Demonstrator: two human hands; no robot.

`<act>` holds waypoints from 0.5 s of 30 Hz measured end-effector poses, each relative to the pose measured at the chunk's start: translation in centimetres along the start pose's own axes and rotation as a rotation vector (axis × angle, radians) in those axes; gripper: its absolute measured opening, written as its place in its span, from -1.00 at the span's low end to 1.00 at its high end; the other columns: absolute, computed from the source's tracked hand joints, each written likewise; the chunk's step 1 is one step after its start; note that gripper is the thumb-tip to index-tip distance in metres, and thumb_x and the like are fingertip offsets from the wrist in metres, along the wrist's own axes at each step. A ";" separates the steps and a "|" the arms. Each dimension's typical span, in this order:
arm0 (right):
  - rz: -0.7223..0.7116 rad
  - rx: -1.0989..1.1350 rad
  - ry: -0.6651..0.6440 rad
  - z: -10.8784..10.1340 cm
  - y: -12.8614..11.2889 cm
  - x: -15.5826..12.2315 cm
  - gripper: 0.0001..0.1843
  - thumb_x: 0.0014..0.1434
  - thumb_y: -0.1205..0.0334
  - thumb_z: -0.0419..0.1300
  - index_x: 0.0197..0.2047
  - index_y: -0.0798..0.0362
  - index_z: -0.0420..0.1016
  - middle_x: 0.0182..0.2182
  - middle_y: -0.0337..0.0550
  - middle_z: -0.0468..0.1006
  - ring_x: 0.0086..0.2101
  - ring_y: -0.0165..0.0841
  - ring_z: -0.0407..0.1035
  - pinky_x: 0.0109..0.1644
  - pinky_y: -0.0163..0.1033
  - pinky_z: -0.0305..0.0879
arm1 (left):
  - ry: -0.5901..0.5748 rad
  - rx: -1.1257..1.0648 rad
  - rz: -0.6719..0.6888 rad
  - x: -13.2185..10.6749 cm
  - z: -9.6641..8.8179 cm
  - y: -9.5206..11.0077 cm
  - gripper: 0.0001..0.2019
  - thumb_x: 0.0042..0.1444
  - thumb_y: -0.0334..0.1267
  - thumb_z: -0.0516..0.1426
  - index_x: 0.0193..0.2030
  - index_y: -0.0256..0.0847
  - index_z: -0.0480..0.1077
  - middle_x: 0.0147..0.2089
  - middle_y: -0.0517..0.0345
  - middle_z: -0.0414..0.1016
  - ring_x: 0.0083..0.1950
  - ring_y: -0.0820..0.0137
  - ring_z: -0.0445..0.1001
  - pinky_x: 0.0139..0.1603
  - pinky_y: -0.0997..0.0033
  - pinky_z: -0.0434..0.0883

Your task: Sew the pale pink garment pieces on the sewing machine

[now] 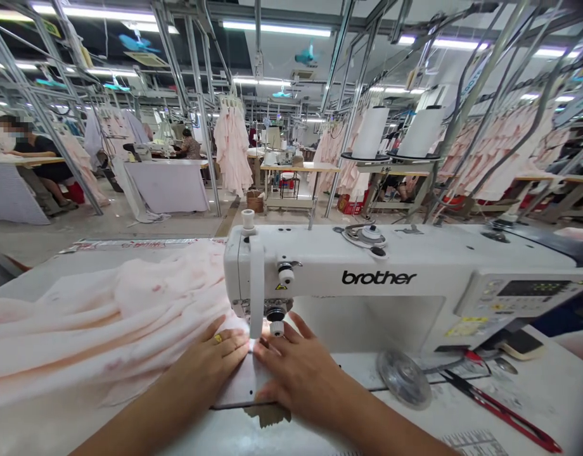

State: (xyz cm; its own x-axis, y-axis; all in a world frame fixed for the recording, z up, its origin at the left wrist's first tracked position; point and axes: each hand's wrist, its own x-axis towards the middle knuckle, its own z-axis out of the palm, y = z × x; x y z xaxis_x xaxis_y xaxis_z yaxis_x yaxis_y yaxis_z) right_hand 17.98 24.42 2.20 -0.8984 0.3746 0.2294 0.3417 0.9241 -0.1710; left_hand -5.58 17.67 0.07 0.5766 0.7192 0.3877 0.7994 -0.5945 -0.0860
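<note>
- Your L grip (215,354) lies on the pale pink fabric (163,297), fingers straight & close together, not clenched; tips point to the needle area.
- There's a gold-coloured ring (218,338) on one L finger.
- Your R grip (305,367) is just R of the needle area, fingers spread, thumb tucked low; can't tell if it's pinching cloth or only pressing it, b/c the fingers cover the spot.
- Both grips are v. close together, w/ a narrow gap btwn the fingertips.
- Fabric is mostly on your L, in long loose folds across the desk (215,437); its R end goes under the head of the white sewing machine (320,259).
- Needle itself is hidden behind the white upright bar (256,288) & your fingers.
- Machine's marked "brother", w/ a control panel (529,292) at its R end.
- On the desk to your R: a clear round disc (405,378) nr the machine base, then a red-handled tool (486,399) w/ dark tips, lying at a slant.
- Ruler markings (476,443) show at the desk's lower R, past your R forearm.
- Beyond the machine: 2 white thread cones (371,132) stand side by side on a rack.
- Further back, pale pink garments (233,145) hang in a bunch, approx. centre-L.
- A seated co-worker (35,149) is far L, well apart from you; blue fans (138,43) & strip lights (276,28) overhead.
</note>
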 end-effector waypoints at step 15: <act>0.115 0.087 -0.031 -0.6 0.2 0.3 -0.51 0.33 -0.15 0.10 0.15 -0.02 0.35 0.14 -0.05 0.40 0.21 -0.17 0.12 0.41 0.11 -0.20 | -0.030 0.063 -0.087 0.4 1.4 -0.9 -0.53 0.10 -0.58 -0.01 0.13 -0.24 0.37 0.12 -0.03 0.52 0.18 0.24 0.43 0.23 0.14 0.31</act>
State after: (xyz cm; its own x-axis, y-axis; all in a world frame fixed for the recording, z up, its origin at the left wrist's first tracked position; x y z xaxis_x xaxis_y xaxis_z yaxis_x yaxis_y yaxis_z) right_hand 17.92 24.75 2.79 -0.8630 0.4743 0.1741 0.4192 0.8645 -0.2772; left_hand -5.79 18.99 -0.96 0.5085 0.7782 0.3686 0.8552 -0.5063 -0.1110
